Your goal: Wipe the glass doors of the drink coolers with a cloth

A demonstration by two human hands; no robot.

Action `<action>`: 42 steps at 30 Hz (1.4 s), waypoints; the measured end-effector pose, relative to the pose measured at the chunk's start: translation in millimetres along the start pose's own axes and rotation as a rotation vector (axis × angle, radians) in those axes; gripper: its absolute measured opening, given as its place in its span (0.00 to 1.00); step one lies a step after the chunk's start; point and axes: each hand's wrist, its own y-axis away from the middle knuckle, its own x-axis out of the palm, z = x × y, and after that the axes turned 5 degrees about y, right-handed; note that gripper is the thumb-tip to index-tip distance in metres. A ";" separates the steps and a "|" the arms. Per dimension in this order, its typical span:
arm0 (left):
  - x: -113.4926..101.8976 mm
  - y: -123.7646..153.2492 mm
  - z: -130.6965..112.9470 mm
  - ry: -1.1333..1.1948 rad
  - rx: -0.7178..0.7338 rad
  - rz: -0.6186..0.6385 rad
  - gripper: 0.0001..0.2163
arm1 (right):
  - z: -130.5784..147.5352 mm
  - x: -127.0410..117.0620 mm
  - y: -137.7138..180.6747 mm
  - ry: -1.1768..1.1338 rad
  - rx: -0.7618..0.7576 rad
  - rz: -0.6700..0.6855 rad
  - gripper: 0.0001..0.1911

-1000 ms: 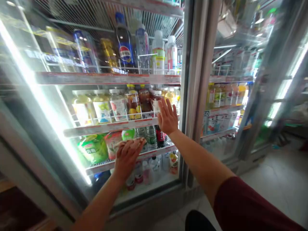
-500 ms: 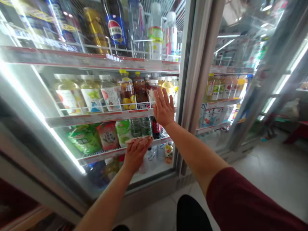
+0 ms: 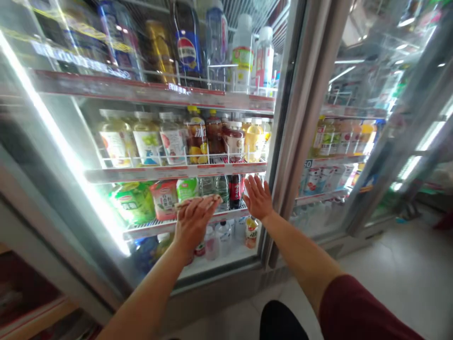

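My left hand (image 3: 193,221) lies flat and open against the glass door (image 3: 63,198) of a lit drinks cooler, level with the third shelf down. My right hand (image 3: 257,197) is also open, fingers spread, pressed on the same glass near the door's right frame (image 3: 290,123). Behind the glass, shelves carry several bottles: a Pepsi bottle (image 3: 186,45) on the top shelf, juice and tea bottles (image 3: 148,141) in the middle row, green and red pouched drinks (image 3: 132,203) and a dark cola bottle (image 3: 234,190) lower down. Neither hand holds anything.
A second cooler door (image 3: 357,137) with more bottles stands to the right, and a further glass door beyond it. The floor (image 3: 396,278) is pale tile. A bright light strip (image 3: 60,141) runs down the cooler's left side. Wooden shelving shows at lower left.
My right hand slid down the glass from the middle shelf level to beside the lower shelf. My left hand stayed flat on the glass in nearly the same spot.
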 end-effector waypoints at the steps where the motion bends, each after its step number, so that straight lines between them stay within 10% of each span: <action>1: -0.4 -8.1 6.2 -0.010 -0.040 -0.048 0.31 | -2.1 6.4 4.1 0.014 -0.008 -0.038 0.31; 6: 12.2 -35.4 8.0 -0.119 -0.215 -0.225 0.25 | -3.3 17.1 4.1 0.088 -0.050 -0.322 0.36; 12: 37.5 24.4 -37.1 -0.059 0.144 0.050 0.25 | 0.2 16.4 5.9 0.036 -0.013 -0.301 0.41; 19: 6.8 -6.5 5.0 -0.163 -0.085 -0.083 0.26 | -1.1 17.5 6.8 0.005 -0.020 -0.321 0.42; 26: 8.2 67.9 -4.0 -0.010 0.270 0.150 0.24 | 0.9 14.6 3.4 -0.020 -0.026 -0.405 0.39; 33: -21.8 31.9 43.0 -0.241 0.030 -0.109 0.26 | 2.5 6.8 -0.6 -0.006 -0.045 -0.516 0.36; 39: -20.1 85.3 17.7 -0.124 0.148 0.098 0.25 | 2.3 8.8 2.0 0.016 -0.028 -0.461 0.33; 42: -32.7 93.5 42.1 -0.162 0.119 0.082 0.24 | 1.9 8.1 2.3 0.034 -0.046 -0.470 0.32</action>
